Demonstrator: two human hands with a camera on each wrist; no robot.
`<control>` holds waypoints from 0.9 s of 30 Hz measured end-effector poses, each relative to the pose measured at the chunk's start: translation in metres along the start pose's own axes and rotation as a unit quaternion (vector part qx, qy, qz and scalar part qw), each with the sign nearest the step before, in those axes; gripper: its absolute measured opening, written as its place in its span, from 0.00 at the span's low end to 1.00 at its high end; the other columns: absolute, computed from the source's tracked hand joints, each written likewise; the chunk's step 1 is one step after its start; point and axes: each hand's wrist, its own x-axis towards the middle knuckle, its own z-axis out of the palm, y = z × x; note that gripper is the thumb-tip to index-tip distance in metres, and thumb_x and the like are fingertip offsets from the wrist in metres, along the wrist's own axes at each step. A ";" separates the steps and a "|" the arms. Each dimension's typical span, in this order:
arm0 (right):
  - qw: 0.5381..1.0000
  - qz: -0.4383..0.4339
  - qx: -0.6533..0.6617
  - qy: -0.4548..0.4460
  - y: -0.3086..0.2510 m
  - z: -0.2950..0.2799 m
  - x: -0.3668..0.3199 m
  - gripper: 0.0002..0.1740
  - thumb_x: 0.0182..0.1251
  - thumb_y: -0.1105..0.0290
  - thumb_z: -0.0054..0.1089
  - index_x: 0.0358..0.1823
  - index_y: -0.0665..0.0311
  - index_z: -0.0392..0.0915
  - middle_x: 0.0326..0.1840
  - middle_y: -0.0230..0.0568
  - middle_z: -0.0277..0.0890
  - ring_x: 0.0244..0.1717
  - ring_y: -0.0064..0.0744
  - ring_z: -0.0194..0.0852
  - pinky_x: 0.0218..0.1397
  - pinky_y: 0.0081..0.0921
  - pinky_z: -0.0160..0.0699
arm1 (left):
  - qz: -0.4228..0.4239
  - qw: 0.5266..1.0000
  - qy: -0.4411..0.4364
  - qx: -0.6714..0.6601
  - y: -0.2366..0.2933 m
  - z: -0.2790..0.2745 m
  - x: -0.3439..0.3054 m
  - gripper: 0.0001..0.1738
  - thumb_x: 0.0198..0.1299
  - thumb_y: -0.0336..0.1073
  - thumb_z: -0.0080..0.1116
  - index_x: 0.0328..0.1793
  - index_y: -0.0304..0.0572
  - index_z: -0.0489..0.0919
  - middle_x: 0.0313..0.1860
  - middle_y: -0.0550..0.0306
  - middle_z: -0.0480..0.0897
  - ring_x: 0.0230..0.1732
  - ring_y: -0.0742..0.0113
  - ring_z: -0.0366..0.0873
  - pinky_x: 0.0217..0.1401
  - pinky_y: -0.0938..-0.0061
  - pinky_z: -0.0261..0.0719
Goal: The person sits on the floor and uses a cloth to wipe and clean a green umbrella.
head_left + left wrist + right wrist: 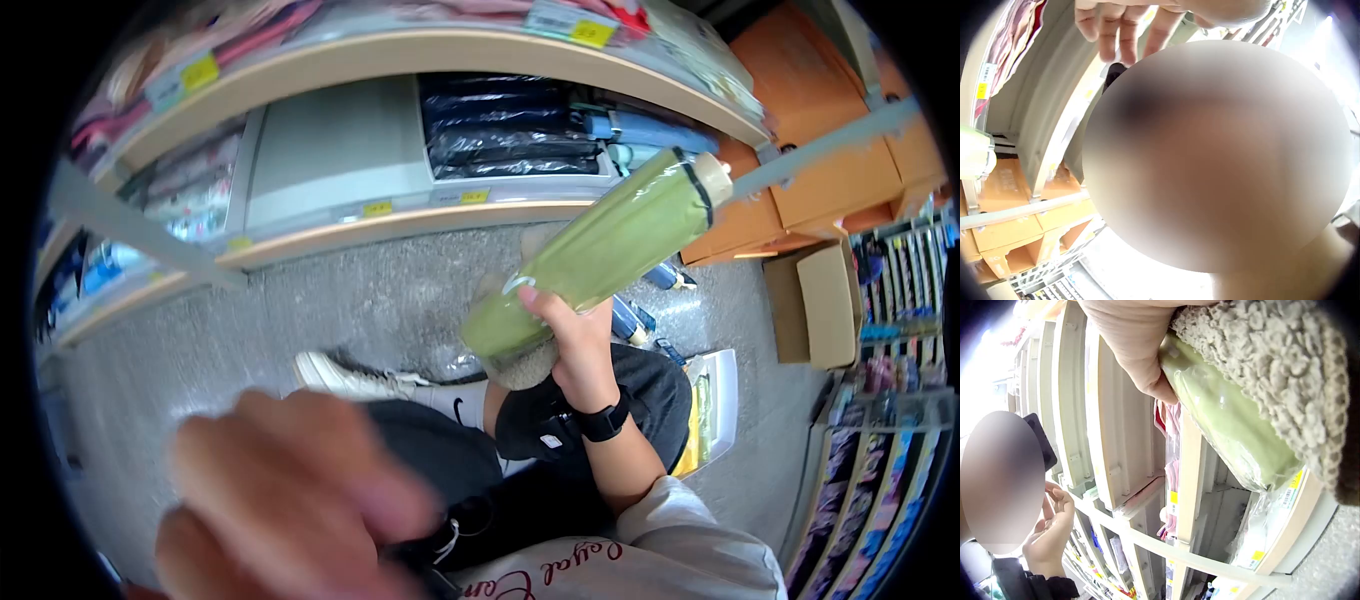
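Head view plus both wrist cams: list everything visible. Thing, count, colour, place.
Wrapped package: 1, green, centre of head view
Fleecy piece: 1, grey-beige, beside package
Shelves: several, cream-edged, ahead
Price tags: several, yellow, shelf edges
Pink goods: count unclear, upper shelf
Tray packages: several, navy to black, lower shelf
Cartons: several, orange, upper right
Open box: 1, brown, below cartons
Floor packages: at least two, blue, right of centre
Bin: 1, white, floor
Dark device: 1, black, at head
Shoe: 1, white, floor
Watch: 1, black, right wrist
Right hand: 1, gripping package
Left hand: 1, blurred, lower left
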 end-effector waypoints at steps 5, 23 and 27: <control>1.000 0.015 -0.021 0.003 0.011 0.005 -0.004 0.22 0.47 0.79 0.65 0.45 0.67 0.68 0.40 0.36 0.71 0.40 0.26 0.72 0.45 0.24 0.71 | 0.035 0.999 0.038 -0.009 0.015 -0.003 -0.010 0.23 0.61 0.52 0.47 0.54 0.46 0.74 0.59 0.50 0.66 0.61 0.52 0.64 0.64 0.56 0.62; 1.000 -0.011 0.006 0.022 0.006 0.012 -0.013 0.23 0.47 0.78 0.66 0.46 0.67 0.67 0.41 0.36 0.71 0.41 0.26 0.71 0.47 0.24 0.70 | 0.131 0.988 0.076 -0.030 0.051 0.013 -0.008 0.17 0.59 0.44 0.52 0.49 0.41 0.76 0.49 0.53 0.74 0.53 0.60 0.71 0.60 0.64 0.68; 0.999 -0.033 0.000 0.004 0.005 0.007 -0.010 0.22 0.47 0.78 0.66 0.45 0.68 0.68 0.40 0.37 0.72 0.41 0.26 0.72 0.46 0.23 0.70 | 0.156 0.983 0.084 -0.046 0.054 0.018 -0.009 0.16 0.59 0.42 0.53 0.48 0.39 0.76 0.47 0.54 0.76 0.51 0.62 0.73 0.58 0.66 0.69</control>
